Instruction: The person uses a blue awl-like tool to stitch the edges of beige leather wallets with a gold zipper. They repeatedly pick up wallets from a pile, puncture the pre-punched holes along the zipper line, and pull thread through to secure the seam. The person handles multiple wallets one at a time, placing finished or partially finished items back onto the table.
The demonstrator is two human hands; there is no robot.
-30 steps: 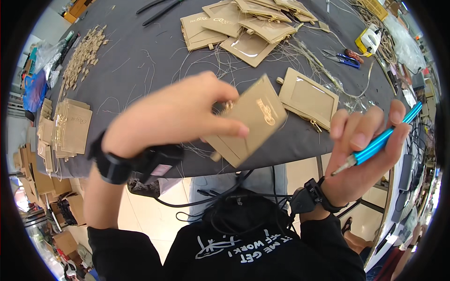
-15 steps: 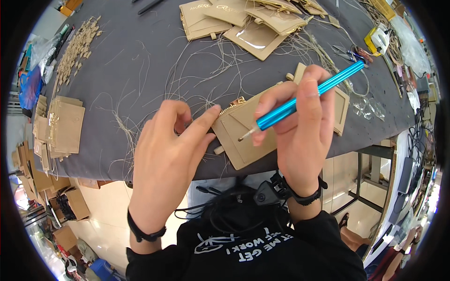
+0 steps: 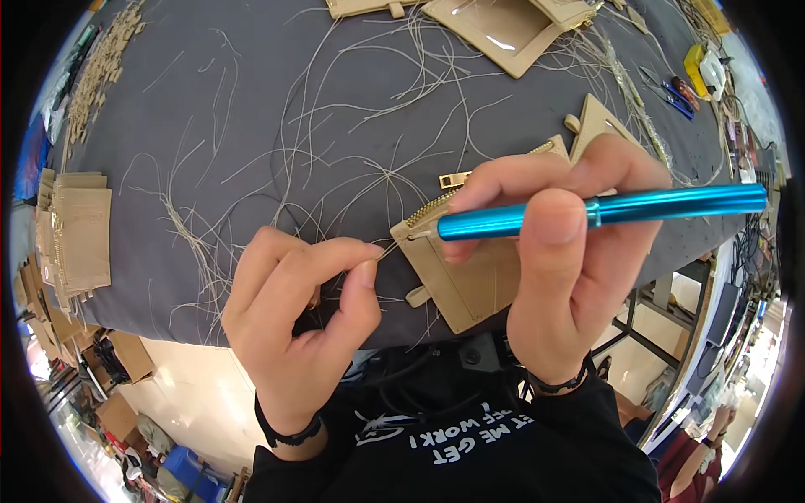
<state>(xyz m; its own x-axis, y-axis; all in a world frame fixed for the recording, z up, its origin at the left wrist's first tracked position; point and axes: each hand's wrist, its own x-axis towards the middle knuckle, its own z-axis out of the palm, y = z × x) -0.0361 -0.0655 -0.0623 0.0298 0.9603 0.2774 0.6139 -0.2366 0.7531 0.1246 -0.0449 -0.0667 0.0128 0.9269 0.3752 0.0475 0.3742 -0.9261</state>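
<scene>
Thread (image 3: 387, 251) is being pinched by the left hand (image 3: 303, 314), a pen-like tool (image 3: 486, 223) held at the pouch (image 3: 474, 287) by the right hand (image 3: 570, 268), steadiness seemingly needed.

Pouch (image 3: 470, 285) partly behind right fingers (image 3: 507, 178)

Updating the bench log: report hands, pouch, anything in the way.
Left hand pinching thread beside tan pouch. Right hand gripping blue pen-like tool, tip at pouch corner. Pouch partly hidden by right hand. Loose threads around left hand.
</scene>
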